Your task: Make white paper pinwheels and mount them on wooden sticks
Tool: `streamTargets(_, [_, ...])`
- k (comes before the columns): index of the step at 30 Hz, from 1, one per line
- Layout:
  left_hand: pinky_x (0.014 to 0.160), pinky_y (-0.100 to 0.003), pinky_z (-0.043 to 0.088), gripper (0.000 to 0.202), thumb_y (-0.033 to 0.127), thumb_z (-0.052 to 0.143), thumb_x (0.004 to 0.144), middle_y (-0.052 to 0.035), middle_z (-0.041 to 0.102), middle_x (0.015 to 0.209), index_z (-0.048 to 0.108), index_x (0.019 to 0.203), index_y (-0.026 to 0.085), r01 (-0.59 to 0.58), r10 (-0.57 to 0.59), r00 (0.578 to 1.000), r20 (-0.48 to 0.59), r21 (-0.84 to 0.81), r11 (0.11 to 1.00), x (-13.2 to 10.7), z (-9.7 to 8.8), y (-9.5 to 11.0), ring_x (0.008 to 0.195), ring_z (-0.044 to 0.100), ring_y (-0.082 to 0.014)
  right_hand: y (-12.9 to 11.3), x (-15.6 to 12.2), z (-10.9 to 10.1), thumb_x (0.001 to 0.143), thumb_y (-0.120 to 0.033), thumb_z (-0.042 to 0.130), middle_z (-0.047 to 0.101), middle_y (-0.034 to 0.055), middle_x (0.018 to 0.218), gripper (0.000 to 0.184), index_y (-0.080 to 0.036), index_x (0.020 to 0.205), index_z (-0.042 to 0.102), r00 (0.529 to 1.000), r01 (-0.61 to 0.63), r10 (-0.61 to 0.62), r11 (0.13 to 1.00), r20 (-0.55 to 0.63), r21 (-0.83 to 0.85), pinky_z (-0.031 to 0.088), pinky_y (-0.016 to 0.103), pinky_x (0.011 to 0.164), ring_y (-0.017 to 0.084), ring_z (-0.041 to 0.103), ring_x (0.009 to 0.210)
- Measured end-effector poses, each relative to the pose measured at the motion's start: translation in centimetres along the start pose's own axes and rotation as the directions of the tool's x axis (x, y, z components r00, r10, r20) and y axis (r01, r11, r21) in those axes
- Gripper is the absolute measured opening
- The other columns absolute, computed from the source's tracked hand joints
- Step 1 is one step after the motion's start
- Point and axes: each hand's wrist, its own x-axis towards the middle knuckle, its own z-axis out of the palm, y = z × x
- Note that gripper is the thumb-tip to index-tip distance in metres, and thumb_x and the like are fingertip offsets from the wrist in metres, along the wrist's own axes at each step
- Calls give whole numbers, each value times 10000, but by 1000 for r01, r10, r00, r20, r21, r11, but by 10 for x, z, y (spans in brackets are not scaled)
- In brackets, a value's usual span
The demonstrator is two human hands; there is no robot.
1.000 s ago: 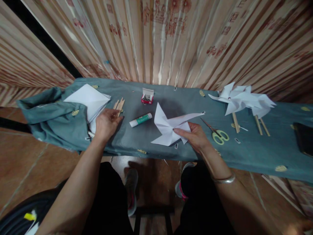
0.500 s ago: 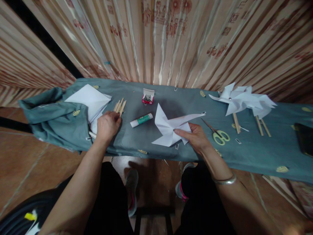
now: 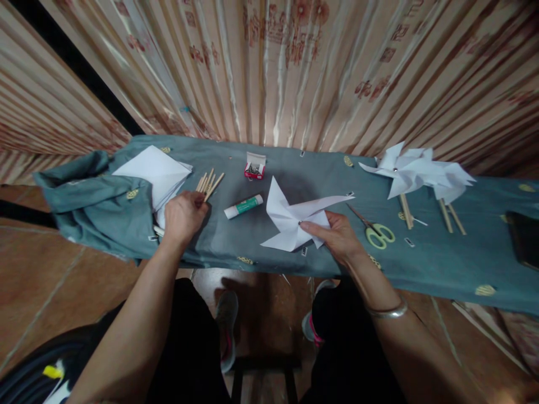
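Note:
My left hand [image 3: 182, 215] is closed on a wooden stick [image 3: 214, 187] at the near end of a small bundle of wooden sticks [image 3: 204, 182], beside a stack of white paper sheets [image 3: 154, 171]. My right hand [image 3: 337, 235] pinches the middle of a folded white paper pinwheel [image 3: 291, 216] that lies on the teal cloth [image 3: 438, 258]. Between the two hands lies a glue stick [image 3: 243, 206] with a green label.
A small red box of pins [image 3: 255, 166] stands open at the back. Scissors with green handles [image 3: 374, 229] lie right of the pinwheel. Finished pinwheels on sticks [image 3: 415, 174] lie at the far right, near a dark object [image 3: 524, 235]. Striped curtains hang behind.
My left hand has closed on the sticks and one stick now angles out to the right of the bundle. The right hand and the pinwheel have stayed put.

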Motion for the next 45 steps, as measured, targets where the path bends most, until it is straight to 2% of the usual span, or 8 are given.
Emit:
streamTargets(6, [704,-281,500,300,305,547,749,-69,677,930,720,941,153,-60,5,996,-94,-585,808,-9,-7,27,782,624,-190,-10,-11,-2,588,-367,812,744,27,750,248,-202,762,746,992,122,-119,985,29,-121,524,307,624,178,646,645])
streamTargets(11, [637,-259,510,234,329,705,644,-46,673,854,740,805,162,116,100,981,166,-915,386,-31,-8,72,686,609,-149,-29,-37,4,709,-379,725,734,43,781,173,-216,767,731,963,261,-228,925,145,-276,507,294,603,190,658,674])
streamTargets(14, [592,-224,473,183,282,771,593,-36,686,803,754,736,169,267,151,939,310,-931,248,-41,-5,90,666,602,-134,-36,-47,6,824,-430,618,735,66,872,230,-220,844,710,849,519,-440,795,292,-313,511,330,735,209,673,816])
streamTargets(17, [564,-217,447,168,259,767,608,-39,707,766,769,749,169,402,248,856,453,-886,230,-48,2,100,612,587,-124,-37,-49,2,894,-451,538,731,67,923,269,-221,937,671,716,699,-596,615,365,-366,493,352,779,205,672,874])
streamTargets(20, [596,-220,449,150,242,731,644,-59,734,799,778,763,164,424,329,808,490,-869,254,-52,10,104,657,613,-143,-36,-48,-3,915,-442,519,724,66,952,264,-220,995,637,649,757,-677,528,347,-386,486,361,790,203,672,903])
streamTargets(26, [648,-244,465,137,220,725,634,-57,732,748,770,737,141,386,354,805,476,-873,297,-57,8,118,678,620,-161,-39,-50,-11,917,-430,523,717,50,938,239,-233,1011,623,633,752,-728,499,263,-430,488,372,802,202,660,903])
streamTargets(33, [770,-309,516,279,238,860,483,-29,735,711,758,732,165,522,247,809,533,-845,115,-64,15,127,749,663,-194,-39,-52,-17,906,-298,560,713,31,922,131,-225,1000,614,658,710,-720,496,221,-500,490,332,783,178,652,893])
streamTargets(45, [754,-299,519,328,242,905,414,-24,728,648,767,701,163,563,240,797,555,-826,41,-67,18,127,682,663,-177,-36,-52,-19,888,-267,569,713,28,926,131,-228,1003,617,658,689,-728,480,193,-543,487,342,784,188,659,901])
